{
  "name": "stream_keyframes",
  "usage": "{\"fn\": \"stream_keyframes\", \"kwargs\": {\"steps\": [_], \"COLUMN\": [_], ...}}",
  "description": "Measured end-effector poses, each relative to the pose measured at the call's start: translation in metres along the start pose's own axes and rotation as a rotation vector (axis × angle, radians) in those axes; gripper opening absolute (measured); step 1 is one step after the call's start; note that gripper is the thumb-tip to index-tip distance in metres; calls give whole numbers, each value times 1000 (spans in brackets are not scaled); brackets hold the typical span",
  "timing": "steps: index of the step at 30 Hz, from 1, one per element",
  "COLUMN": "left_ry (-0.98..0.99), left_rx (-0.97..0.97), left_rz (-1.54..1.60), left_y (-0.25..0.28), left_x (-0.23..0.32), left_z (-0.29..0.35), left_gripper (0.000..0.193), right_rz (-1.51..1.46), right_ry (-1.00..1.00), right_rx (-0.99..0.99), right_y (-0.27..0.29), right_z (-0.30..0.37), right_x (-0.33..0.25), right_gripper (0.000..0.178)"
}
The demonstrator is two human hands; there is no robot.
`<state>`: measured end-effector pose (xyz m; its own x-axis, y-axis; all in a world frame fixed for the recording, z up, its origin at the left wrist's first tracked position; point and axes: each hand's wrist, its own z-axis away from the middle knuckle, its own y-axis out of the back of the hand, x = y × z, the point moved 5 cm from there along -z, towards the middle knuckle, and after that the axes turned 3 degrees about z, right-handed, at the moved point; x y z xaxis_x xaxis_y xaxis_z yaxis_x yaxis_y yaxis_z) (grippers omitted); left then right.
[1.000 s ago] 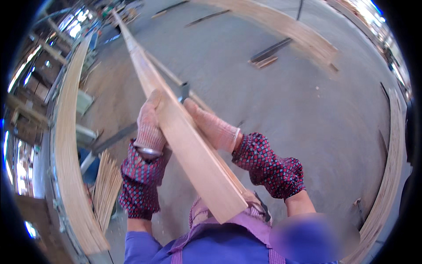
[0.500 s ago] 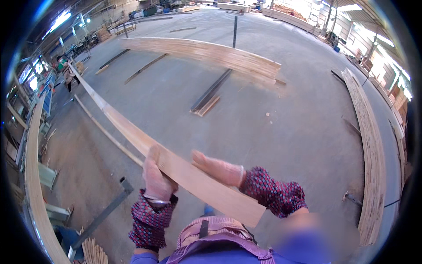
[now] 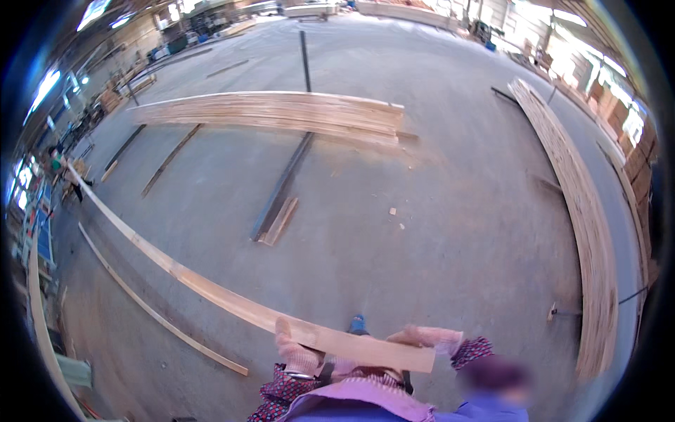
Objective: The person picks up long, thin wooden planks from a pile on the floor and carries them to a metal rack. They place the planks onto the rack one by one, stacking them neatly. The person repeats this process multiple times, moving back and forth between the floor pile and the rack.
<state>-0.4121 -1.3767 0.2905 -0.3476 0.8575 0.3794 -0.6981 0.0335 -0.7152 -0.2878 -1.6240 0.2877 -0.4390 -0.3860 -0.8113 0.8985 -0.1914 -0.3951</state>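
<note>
A long, pale wooden plank (image 3: 246,307) slants from just before my body to the far left, where its far end reaches another person (image 3: 62,169). My left hand (image 3: 299,355), in a pinkish work glove, grips the near stretch, thumb on top and the other fingers hidden beneath. Close to the plank's near end, my right hand (image 3: 430,337), gloved alike, holds the far edge; its fingers are partly hidden and slightly blurred. Patterned sleeve covers show at both wrists.
A stack of boards (image 3: 274,114) lies across dark floor bars ahead. Another long board stack (image 3: 573,211) runs along the right. A narrow strip (image 3: 155,314) lies on the floor left of the plank. Short offcuts (image 3: 281,221) sit by a bar.
My view has swung to the right. The plank's near end now lies more crosswise and closer to my body, with both hands lower in view and the right nearer the plank's end.
</note>
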Motion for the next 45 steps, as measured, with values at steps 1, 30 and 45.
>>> {"fn": "stream_keyframes", "kwargs": {"steps": [1, 30, 45], "left_ry": [-7, 250, 130], "left_rx": [7, 89, 204], "left_rz": [-31, 29, -64], "left_y": [-16, -534, -728], "left_x": [-6, -190, -246], "left_z": [-20, -554, -799], "left_gripper": [61, 66, 69], "right_rz": [75, -492, -656], "right_ry": [-12, 25, -55], "right_rx": [54, 673, 951], "right_y": [25, 675, 951], "right_z": [8, -70, -132], "right_x": [-12, -367, -503], "right_gripper": [89, 73, 49]}}
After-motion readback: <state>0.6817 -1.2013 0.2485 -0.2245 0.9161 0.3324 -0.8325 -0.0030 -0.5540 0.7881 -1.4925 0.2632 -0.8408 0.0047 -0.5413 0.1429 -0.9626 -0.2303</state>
